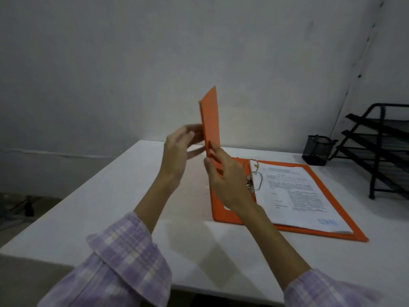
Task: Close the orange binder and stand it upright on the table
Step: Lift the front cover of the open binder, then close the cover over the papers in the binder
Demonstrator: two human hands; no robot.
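Observation:
The orange binder (211, 120) lies open on the white table (124, 196), its back cover flat and its front cover raised almost vertical. Printed white papers (296, 196) sit on the metal ring mechanism (256, 176) inside. My left hand (179, 151) touches the outer face of the raised cover with its fingers. My right hand (223, 176) pinches the near edge of that cover lower down, thumb on one side and fingers on the other. Both sleeves are lilac plaid.
A black mesh pen cup (317, 149) stands at the far right of the table. Beside it is a black tiered wire paper tray (380, 149). A plain wall rises just behind the table. The table's left edge drops to the floor.

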